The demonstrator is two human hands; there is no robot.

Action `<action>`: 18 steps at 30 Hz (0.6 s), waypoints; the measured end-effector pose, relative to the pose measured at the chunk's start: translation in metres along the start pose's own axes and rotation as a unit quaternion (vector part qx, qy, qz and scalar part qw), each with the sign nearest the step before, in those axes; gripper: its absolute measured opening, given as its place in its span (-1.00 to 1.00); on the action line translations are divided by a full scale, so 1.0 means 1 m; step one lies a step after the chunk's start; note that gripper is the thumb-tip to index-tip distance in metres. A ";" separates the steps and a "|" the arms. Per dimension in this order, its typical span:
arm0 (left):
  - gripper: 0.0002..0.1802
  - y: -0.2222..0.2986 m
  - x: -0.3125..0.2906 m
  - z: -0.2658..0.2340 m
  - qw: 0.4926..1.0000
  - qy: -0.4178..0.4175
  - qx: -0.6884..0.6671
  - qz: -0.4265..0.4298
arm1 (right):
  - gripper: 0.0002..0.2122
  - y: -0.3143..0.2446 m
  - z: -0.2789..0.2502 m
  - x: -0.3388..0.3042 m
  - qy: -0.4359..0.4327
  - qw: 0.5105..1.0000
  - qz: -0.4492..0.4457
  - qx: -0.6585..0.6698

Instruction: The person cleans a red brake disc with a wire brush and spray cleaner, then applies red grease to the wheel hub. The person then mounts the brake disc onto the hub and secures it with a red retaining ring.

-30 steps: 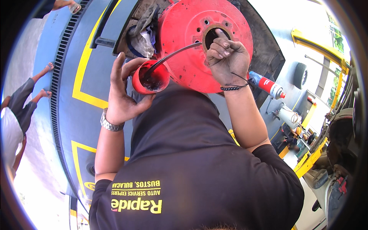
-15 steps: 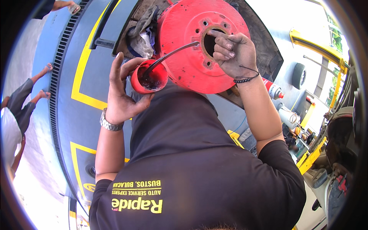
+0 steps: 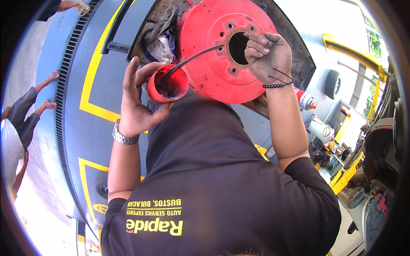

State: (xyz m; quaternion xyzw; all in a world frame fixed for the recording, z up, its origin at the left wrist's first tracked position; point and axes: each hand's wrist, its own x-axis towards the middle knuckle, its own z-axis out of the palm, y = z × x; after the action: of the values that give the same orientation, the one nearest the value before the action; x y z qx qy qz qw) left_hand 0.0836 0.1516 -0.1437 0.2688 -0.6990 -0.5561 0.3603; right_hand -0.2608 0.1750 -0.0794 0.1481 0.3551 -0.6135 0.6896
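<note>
Right, so the person's left hand [image 3: 139, 102] has a small red cup [image 3: 174, 94], gripped between the fingers and the thumb, with one finger sticking up clear of it. The cup's mouth is tipped so I can see inside, where there is dark, wet-looking smearing. A slim dark curved handle [image 3: 194, 57] stands in it, leaning out past the rim and across the face of a red-painted brake drum [image 3: 205, 72]; I cannot tell whether its far end touches the metal.

The drum sits on a dark worktop [image 3: 299, 51] just ahead of the person, the ring of bolt holes and the big centre bore showing. The right hand [image 3: 270, 57] is beside that bore, fingers curled in and overlapping its edge from where I stand; I cannot tell whether the tips pinch anything. A black beaded bracelet [image 3: 276, 85] circles that wrist, a metal watch [image 3: 124, 134] the other.

Left of the drum lies a crumpled grey rag [image 3: 162, 40]. Beyond the right wrist, partly hidden, is a red spray can [image 3: 304, 100], with a wheel [image 3: 333, 84] farther off.
</note>
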 end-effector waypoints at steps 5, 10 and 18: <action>0.33 -0.001 -0.003 -0.002 1.000 0.003 0.002 -0.005 | -0.69 0.022 0.008 -0.016 0.066 0.958 0.044 -0.274; 0.33 -0.003 -0.007 -0.005 1.000 0.004 0.007 -0.011 | -0.50 0.020 -0.003 -0.027 0.145 0.710 -0.120 -0.678; 0.33 -0.002 -0.009 -0.007 1.000 0.005 0.007 -0.009 | -0.32 0.029 -0.009 -0.008 0.095 0.607 -0.122 -0.780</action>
State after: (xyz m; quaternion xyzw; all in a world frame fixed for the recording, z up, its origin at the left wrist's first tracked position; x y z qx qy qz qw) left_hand 0.0944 0.1539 -0.1464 0.2802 -0.6987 -0.5533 0.3566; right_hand -0.2361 0.1925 -0.0870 -0.4329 0.7773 -0.1658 0.4252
